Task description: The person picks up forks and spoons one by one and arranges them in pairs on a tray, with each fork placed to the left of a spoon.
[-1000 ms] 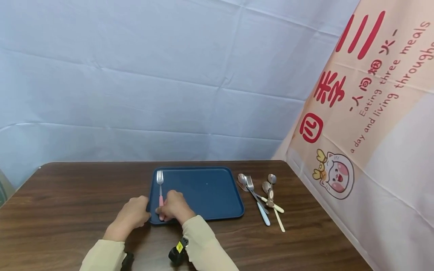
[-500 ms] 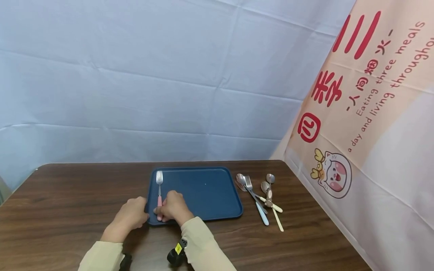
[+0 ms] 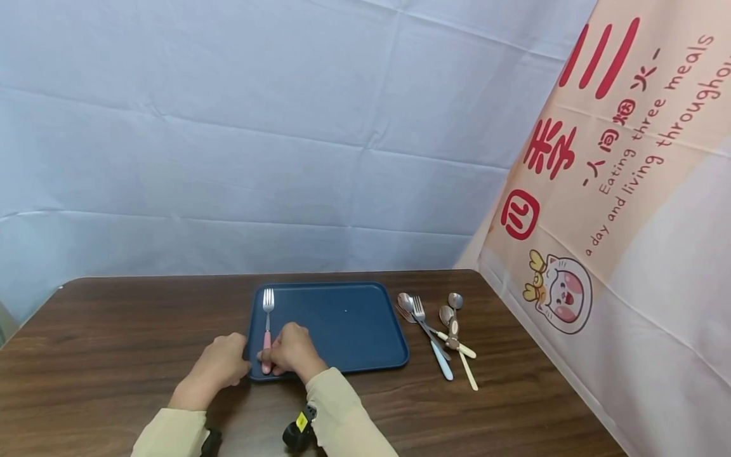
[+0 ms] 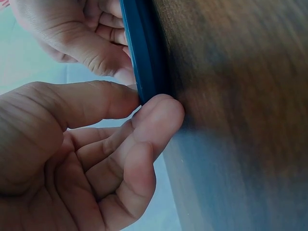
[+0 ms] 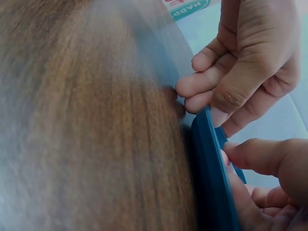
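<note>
A blue tray [image 3: 348, 327] lies on the wooden table. Along its left side rests a fork [image 3: 268, 303] with a pink handle, tines pointing to the far side. My right hand [image 3: 294, 350] pinches the handle near its lower end, inside the tray's front left corner. At that same corner, my left hand [image 3: 221, 360] holds the tray's rim. The left wrist view shows the left thumb over the rim [image 4: 144, 53] and a fingertip against its outer side. In the right wrist view the tray's edge hides part of the right fingers [image 5: 240, 197].
Right of the tray, several utensils lie loosely crossed: a fork with a light blue handle [image 3: 442, 362], a spoon with a cream handle [image 3: 469, 371] and other metal spoons [image 3: 455, 301]. A pale cloth [image 3: 228, 139] hangs behind the table, with a printed banner [image 3: 548, 209] at right.
The lower end of the fork's handle has shifted slightly left with my right hand. My left hand stays at the tray's corner. The head view has moved a little.
</note>
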`<control>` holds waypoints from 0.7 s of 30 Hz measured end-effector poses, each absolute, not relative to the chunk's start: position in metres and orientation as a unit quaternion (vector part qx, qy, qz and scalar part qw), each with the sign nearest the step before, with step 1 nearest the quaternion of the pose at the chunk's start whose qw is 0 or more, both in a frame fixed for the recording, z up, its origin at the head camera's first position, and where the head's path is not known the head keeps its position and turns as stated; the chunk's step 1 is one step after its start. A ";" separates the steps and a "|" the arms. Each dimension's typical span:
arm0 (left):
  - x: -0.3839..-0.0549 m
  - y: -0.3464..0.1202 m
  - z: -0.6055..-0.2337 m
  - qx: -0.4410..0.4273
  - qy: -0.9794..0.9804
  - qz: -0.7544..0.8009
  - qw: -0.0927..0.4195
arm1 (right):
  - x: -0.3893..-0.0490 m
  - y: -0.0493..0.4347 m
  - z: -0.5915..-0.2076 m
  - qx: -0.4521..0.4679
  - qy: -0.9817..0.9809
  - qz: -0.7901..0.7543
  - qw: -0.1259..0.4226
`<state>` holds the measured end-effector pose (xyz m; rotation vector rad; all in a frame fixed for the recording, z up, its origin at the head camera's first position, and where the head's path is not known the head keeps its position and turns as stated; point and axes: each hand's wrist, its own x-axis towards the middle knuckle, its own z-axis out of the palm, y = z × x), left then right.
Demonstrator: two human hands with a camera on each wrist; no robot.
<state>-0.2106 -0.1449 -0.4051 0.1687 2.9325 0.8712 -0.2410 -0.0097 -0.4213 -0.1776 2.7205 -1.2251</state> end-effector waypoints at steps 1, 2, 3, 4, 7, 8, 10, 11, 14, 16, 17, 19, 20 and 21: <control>-0.211 -0.145 -0.405 0.055 0.956 0.284 0.039 | -0.242 -0.009 -0.421 -0.063 0.906 -0.411 0.081; -0.211 -0.145 -0.405 0.055 0.956 0.284 0.039 | -0.242 -0.008 -0.421 -0.068 0.904 -0.413 0.087; -0.211 -0.146 -0.406 0.056 0.956 0.284 0.039 | -0.243 -0.006 -0.421 -0.073 0.902 -0.416 0.094; -0.211 -0.146 -0.406 0.056 0.956 0.284 0.039 | -0.244 -0.004 -0.421 -0.080 0.899 -0.418 0.102; -0.211 -0.146 -0.406 0.054 0.957 0.282 0.043 | -0.246 0.002 -0.418 -0.103 0.901 -0.402 0.125; -0.211 -0.147 -0.407 0.053 0.957 0.282 0.044 | -0.246 0.004 -0.416 -0.117 0.907 -0.385 0.125; -0.210 -0.146 -0.407 0.051 0.957 0.282 0.047 | -0.246 0.007 -0.412 -0.150 0.921 -0.338 0.122; -0.210 -0.146 -0.407 0.050 0.956 0.283 0.049 | -0.246 0.009 -0.410 -0.169 0.930 -0.305 0.116; -0.210 -0.146 -0.406 0.048 0.955 0.289 0.051 | -0.244 0.011 -0.402 -0.221 0.951 -0.202 0.081; -0.210 -0.146 -0.406 0.043 0.954 0.291 0.053 | -0.242 0.011 -0.398 -0.243 0.957 -0.146 0.059; -0.210 -0.145 -0.405 0.041 0.954 0.292 0.054 | -0.241 0.011 -0.396 -0.248 0.960 -0.121 0.048; -0.210 -0.145 -0.405 0.040 0.954 0.291 0.053 | -0.240 0.012 -0.393 -0.251 0.964 -0.082 0.029; -0.210 -0.145 -0.405 0.041 0.954 0.291 0.052 | -0.239 0.012 -0.392 -0.250 0.966 -0.068 0.022; -0.210 -0.145 -0.405 0.042 0.955 0.291 0.051 | -0.239 0.012 -0.392 -0.249 0.967 -0.056 0.015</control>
